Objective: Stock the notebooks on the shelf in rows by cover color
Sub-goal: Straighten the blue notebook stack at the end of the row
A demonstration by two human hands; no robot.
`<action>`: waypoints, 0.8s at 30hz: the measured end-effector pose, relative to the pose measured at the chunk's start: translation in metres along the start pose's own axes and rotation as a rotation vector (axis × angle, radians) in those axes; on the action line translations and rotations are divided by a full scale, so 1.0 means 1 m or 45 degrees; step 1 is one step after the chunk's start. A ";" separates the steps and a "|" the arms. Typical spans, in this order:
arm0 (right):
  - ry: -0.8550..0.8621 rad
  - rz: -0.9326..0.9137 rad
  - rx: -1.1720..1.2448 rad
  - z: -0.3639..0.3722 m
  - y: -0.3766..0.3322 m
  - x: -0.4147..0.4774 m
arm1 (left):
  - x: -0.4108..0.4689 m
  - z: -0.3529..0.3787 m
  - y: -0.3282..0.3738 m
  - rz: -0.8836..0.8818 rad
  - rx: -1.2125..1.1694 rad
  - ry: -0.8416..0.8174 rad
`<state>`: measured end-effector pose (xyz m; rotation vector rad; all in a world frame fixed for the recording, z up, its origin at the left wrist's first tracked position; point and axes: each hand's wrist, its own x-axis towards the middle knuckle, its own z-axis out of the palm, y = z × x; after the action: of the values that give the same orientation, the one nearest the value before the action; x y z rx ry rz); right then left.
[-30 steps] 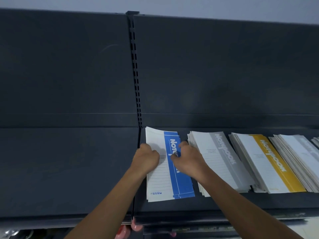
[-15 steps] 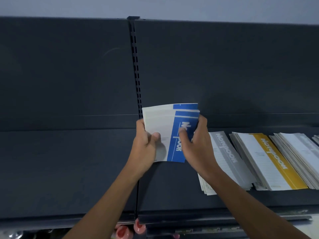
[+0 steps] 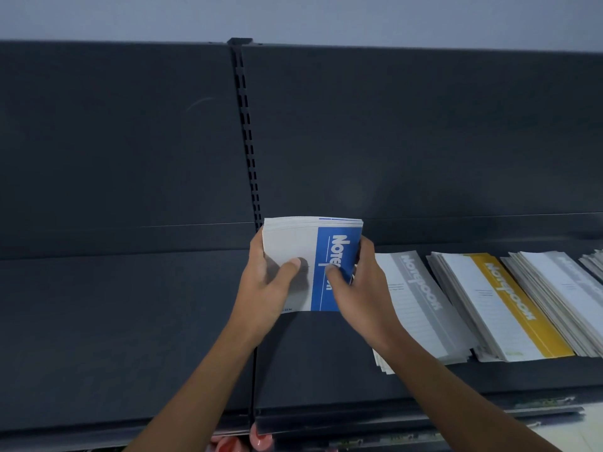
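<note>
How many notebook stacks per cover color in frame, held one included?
Blue: 1, the blue stack, held by left hand and right hand
Grey: 2, grey stack, second grey stack
Yellow: 1, yellow stack
Unclear color: 1, edge stack
Total: 5

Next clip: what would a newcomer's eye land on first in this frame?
First, the blue notebooks, a small stack held up off the dark shelf at centre frame, gripped by the left hand and the right hand on either side. Next, to the right, the stacks lying flat in a row: a grey stack beside the right hand, then a yellow stack.
</note>
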<state>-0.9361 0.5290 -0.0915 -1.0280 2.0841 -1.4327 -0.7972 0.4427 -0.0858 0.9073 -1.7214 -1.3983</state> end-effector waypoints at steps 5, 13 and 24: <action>0.015 -0.038 -0.044 0.007 0.006 -0.003 | 0.005 0.002 -0.007 -0.035 0.163 -0.065; 0.075 -0.056 -0.368 0.001 0.006 0.014 | 0.017 -0.005 -0.019 0.068 0.743 0.121; -0.287 0.213 -0.853 0.011 0.027 0.035 | 0.022 -0.013 -0.048 -0.459 0.849 -0.087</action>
<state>-0.9600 0.5010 -0.1185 -1.1410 2.4516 -0.4993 -0.7935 0.4097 -0.1286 1.6077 -2.2047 -1.0685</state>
